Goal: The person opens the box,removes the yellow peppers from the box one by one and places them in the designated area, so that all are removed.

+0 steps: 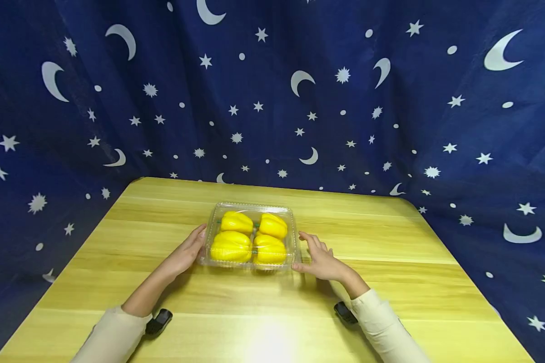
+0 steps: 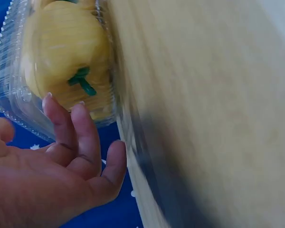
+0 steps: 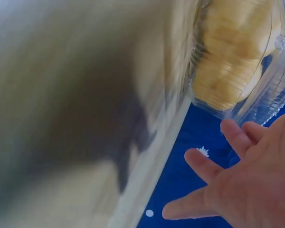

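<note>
A clear plastic clamshell box (image 1: pixel 254 207) with its lid down sits on the table, holding several yellow bell peppers (image 1: pixel 230 246). At the box's left side is my left hand (image 1: pixel 186 256); in the left wrist view its fingers (image 2: pixel 88 133) are loosely bent beside the box wall, near a pepper with a green stem (image 2: pixel 80 80). My right hand (image 1: pixel 323 263) is at the right side, fingers spread and the thumb by the front right corner. The right wrist view shows those fingers (image 3: pixel 204 166) extended, fingertips close to the box; whether they touch it I cannot tell.
The light wooden table (image 1: pixel 377 302) reaches back to a dark blue curtain (image 1: pixel 263 75) with white moons and stars. Black straps with small devices (image 1: pixel 159 321) are on both wrists. A bright glare lies on the table's front middle.
</note>
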The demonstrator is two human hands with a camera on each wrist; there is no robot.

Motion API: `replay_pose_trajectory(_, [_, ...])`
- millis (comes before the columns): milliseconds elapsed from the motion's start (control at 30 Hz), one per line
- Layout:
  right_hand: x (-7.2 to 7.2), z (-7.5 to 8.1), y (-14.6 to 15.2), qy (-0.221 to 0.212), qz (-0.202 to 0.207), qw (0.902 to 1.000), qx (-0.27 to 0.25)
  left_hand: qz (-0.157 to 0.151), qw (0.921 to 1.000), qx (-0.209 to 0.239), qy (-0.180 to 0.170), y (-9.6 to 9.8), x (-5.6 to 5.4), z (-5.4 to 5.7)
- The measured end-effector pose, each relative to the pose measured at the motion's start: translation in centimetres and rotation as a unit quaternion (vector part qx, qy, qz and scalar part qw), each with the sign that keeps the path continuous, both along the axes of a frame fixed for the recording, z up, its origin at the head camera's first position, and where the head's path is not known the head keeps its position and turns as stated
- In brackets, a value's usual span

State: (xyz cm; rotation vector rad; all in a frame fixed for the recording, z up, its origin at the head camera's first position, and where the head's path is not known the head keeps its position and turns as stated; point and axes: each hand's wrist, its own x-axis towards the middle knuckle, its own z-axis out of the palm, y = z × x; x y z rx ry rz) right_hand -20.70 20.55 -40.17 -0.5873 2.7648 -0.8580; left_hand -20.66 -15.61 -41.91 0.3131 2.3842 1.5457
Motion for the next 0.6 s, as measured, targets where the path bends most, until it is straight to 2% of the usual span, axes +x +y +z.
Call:
replay_pose_trajectory(100, [-0.1, -0.5, 0.0, -0.010, 0.011, 0.9992, -0.037, 0.002, 1.0000, 0.005, 0.001, 0.1, -0.2, 0.1])
replay_pose_trajectory(233, [-0.1, -0.9, 0.0, -0.026, 0.021, 0.9964, -0.078, 0.004, 0.9997, 0.018, -0.015, 0.1, -0.1, 0.1])
replay_pose_trajectory(600, [-0.3, -1.4, 0.2, -0.056, 0.017, 0.9885, -0.140, 0.018, 0.9997, 0.001, -0.018, 0.2, 0.0, -0.1])
